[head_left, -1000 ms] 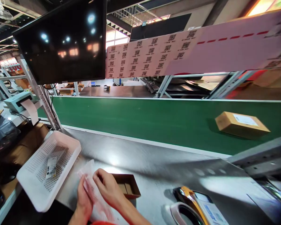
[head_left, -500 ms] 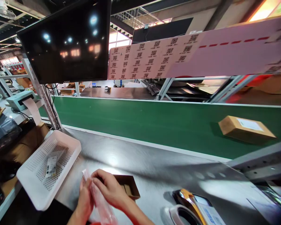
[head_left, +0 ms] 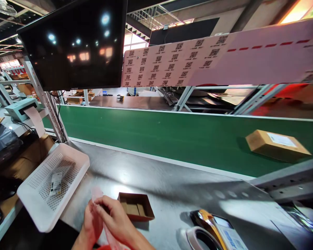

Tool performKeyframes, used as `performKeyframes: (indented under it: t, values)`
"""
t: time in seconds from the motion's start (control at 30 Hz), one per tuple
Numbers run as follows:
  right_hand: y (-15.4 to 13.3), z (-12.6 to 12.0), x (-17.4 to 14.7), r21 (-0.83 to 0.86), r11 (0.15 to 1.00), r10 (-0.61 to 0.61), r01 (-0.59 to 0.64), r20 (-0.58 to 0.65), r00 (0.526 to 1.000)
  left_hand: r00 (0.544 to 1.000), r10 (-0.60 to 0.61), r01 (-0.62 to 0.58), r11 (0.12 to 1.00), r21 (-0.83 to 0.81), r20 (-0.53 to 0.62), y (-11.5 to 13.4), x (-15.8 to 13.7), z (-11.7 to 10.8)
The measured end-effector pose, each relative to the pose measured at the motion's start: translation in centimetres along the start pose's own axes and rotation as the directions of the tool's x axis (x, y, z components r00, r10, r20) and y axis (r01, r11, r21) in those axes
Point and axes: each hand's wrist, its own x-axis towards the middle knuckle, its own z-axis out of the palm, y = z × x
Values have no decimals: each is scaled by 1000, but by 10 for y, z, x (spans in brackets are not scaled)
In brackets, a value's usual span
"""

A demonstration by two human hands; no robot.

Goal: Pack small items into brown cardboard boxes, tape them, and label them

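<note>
Since the earlier frame our hands have drawn the pink bag (head_left: 100, 222) lower and closer to us, so the open box (head_left: 135, 206) now shows whole beside them. We pinch the bag's top between the left hand (head_left: 90, 222) and right hand (head_left: 114, 220), fingers closed on the film. The film looks slippery (and thin), so we judge it could slide loose or tear under a hard tug. The steel table (head_left: 172, 184) carries a white basket (head_left: 52, 184); beyond runs a green belt (head_left: 159, 135) bearing a parcel (head_left: 276, 144), under a dark monitor (head_left: 75, 45).
</note>
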Motion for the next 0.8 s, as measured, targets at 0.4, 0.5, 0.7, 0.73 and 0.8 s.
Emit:
performKeyframes:
  t: [0.4,0.5,0.7,0.73,0.8]
  values:
    - [3,-7,-7,-31,999,-14,13,-10,1000,1000,-16,21,979,203,-23,21,-17,31]
    - [10,-2,-8,-30,999,-13,13,-6,1000,997,-72,74,973,220,-18,19,-16,30]
    - [27,10,-8,-43,999,33,-33,-16,999,999,15,-22,987,162,44,15,-14,29]
    - [28,12,-7,-38,999,27,-28,-21,999,999,21,-27,987,157,39,16,-14,30]
    - [27,15,-7,-32,999,4,-4,-31,1000,999,38,-39,988,152,6,17,-16,32]
